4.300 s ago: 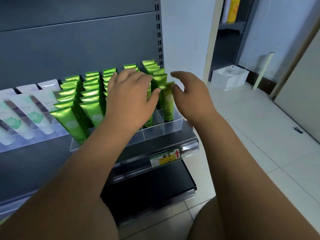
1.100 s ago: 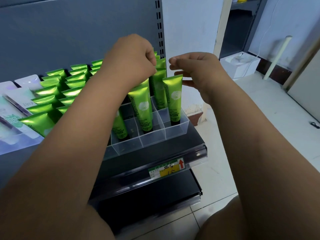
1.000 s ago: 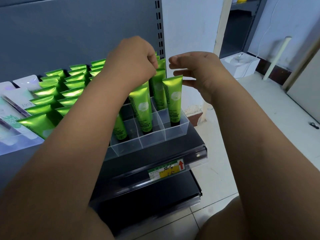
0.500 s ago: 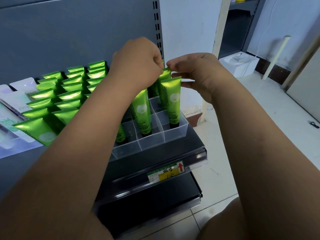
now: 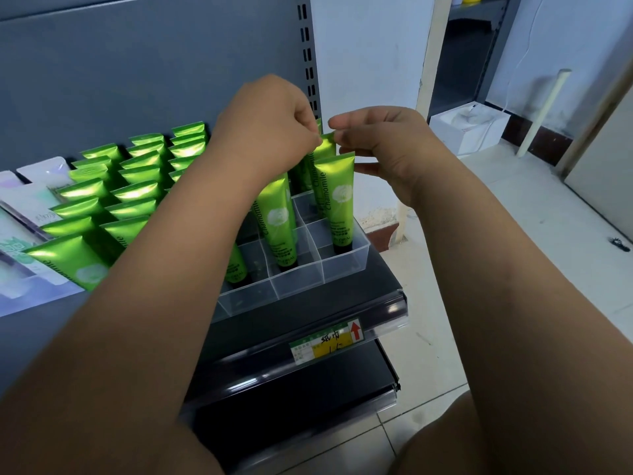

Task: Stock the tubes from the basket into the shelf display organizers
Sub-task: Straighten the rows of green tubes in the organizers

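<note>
Since four seconds ago, when both hands lay spread over the rows, they have risen and bunched together above the organizer's (image 5: 301, 286) right column. The left hand (image 5: 270, 132) is clenched, its fingertips pinching the left corner of a tube's (image 5: 327, 149) crimped top. The right hand (image 5: 383, 145) pinches the right corner of the same crimp between thumb and forefinger, its other fingers loosely curled below.

That tube stands upright in the organizer's right column, just behind the front tube (image 5: 337, 200), and its base is hidden. The front tube stands cap-down in the organizer's front right cell, label reading "Chamomile". A next tube (image 5: 275, 217) stands cap-down in the column just left of it, leaning slightly back. A third tube (image 5: 237, 265) shows only its lower end, one column further left, beside the left forearm.

Left of that forearm, rows of green tubes (image 5: 137, 192) fill the organizer's other columns, all tilted back toward the grey panel behind it. Beyond the organizer's left end, white tubes (image 5: 30, 204) lie back in a separate clear tray (image 5: 30, 301).

The organizer sits at the right end of a black shelf (image 5: 376, 279). Below the organizer's front wall, a price tag (image 5: 325, 341) with a red arrow is clipped in the shelf edge. Well to the organizer's right, a white box (image 5: 469, 126) rests on the tiled floor.
</note>
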`<state>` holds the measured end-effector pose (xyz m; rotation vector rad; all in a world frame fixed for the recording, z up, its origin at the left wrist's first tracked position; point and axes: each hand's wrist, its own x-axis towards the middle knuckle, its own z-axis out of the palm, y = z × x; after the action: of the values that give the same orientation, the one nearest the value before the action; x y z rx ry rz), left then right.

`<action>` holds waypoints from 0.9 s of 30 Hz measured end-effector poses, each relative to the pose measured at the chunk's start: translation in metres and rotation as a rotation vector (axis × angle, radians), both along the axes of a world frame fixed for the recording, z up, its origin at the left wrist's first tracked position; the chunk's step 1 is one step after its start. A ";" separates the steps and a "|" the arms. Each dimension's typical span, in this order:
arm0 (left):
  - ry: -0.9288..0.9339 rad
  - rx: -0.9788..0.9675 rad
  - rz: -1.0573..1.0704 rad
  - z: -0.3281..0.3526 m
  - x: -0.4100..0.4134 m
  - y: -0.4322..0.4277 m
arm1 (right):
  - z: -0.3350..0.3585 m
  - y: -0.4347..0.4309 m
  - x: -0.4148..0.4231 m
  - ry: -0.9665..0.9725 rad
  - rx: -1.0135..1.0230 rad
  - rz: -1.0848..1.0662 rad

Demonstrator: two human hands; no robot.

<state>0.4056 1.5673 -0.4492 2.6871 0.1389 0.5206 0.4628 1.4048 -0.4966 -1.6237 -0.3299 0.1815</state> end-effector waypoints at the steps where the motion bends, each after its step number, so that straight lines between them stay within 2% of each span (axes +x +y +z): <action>1: -0.017 -0.023 -0.003 0.000 -0.001 0.001 | -0.001 0.000 0.000 0.000 0.000 0.002; 7: -0.125 -0.114 0.061 0.002 -0.001 0.018 | 0.001 -0.002 0.005 0.053 0.049 -0.022; 10: -0.157 -0.092 0.120 0.007 -0.002 0.029 | 0.002 -0.003 0.013 0.057 0.082 -0.071; 17: 0.046 -0.027 0.042 0.025 0.023 0.030 | 0.016 0.010 0.035 -0.053 -0.109 -0.080; 27: 0.215 0.142 -0.068 0.019 0.030 0.024 | 0.010 0.032 0.034 -0.115 -0.161 -0.007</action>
<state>0.4353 1.5916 -0.4298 2.8707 0.0725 0.2269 0.4969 1.4370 -0.4867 -1.7986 -0.4065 0.1121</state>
